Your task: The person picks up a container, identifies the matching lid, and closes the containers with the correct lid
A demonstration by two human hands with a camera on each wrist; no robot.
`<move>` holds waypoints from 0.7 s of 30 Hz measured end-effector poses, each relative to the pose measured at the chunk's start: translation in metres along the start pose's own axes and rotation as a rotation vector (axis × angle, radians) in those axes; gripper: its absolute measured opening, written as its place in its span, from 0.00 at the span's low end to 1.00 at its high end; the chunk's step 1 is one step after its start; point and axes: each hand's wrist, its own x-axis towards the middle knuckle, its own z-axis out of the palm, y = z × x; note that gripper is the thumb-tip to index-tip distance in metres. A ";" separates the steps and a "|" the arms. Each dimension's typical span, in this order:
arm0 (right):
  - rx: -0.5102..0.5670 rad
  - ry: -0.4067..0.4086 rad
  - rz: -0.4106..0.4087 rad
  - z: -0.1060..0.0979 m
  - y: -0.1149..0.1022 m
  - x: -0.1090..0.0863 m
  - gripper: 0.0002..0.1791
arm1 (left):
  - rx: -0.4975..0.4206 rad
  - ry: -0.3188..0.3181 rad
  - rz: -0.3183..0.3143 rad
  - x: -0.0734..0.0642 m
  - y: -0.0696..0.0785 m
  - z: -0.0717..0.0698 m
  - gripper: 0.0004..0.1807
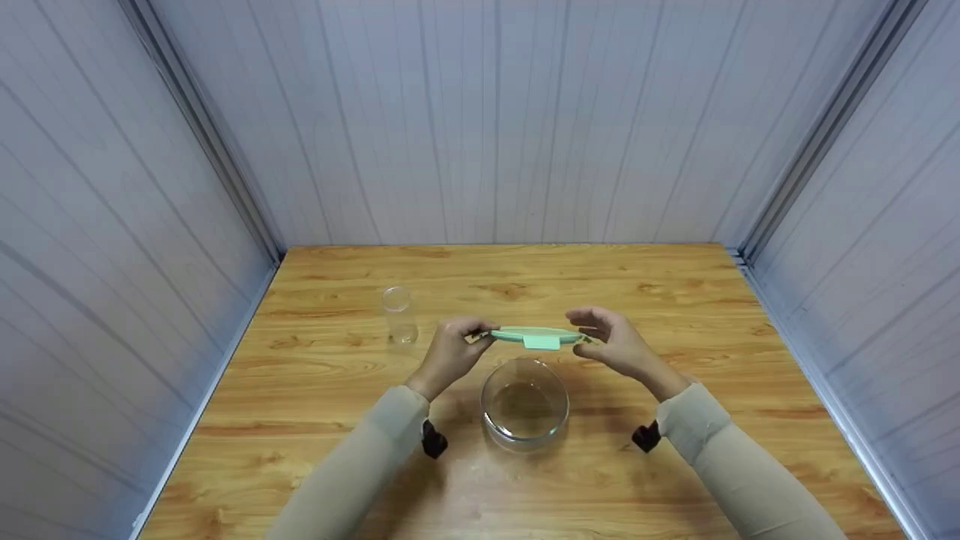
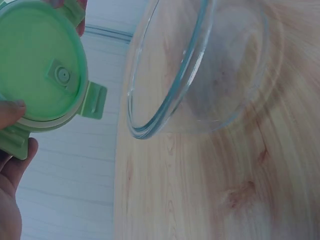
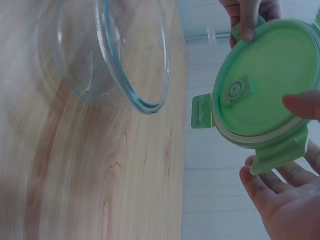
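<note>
A round light-green lid point(image 1: 536, 335) with side flaps and a small round valve point(image 3: 236, 90) is held up, tilted, beyond a round clear glass bowl point(image 1: 525, 437). My left hand point(image 1: 454, 349) pinches the lid's left edge, thumb on one face and fingers behind a flap. Around the right edge, my right hand point(image 1: 619, 345) has its thumb and fingers spread apart, with a gap to the lid in the head view. In the right wrist view its fingertips lie close to a flap point(image 3: 282, 152); whether they touch cannot be made out. The bowl stands upright on the table.
A tall clear drinking glass point(image 1: 400, 322) stands on the wooden table point(image 1: 315, 390), left of and beyond my left hand. Pale panelled walls point(image 1: 465, 120) rise at the back and both sides. Dark wrist cameras point(image 1: 433, 441) hang below both sleeves, either side of the bowl.
</note>
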 end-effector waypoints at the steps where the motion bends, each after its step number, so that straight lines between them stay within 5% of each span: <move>1: 0.034 -0.021 0.009 -0.002 0.001 0.000 0.30 | 0.012 0.010 0.016 -0.001 0.000 0.001 0.06; 16: 0.320 -0.103 0.216 -0.003 0.004 0.009 0.33 | 0.063 0.120 0.185 -0.006 -0.006 0.007 0.08; 21: 0.374 -0.101 0.284 0.000 0.002 0.011 0.25 | 0.072 0.155 0.222 -0.006 -0.005 0.009 0.07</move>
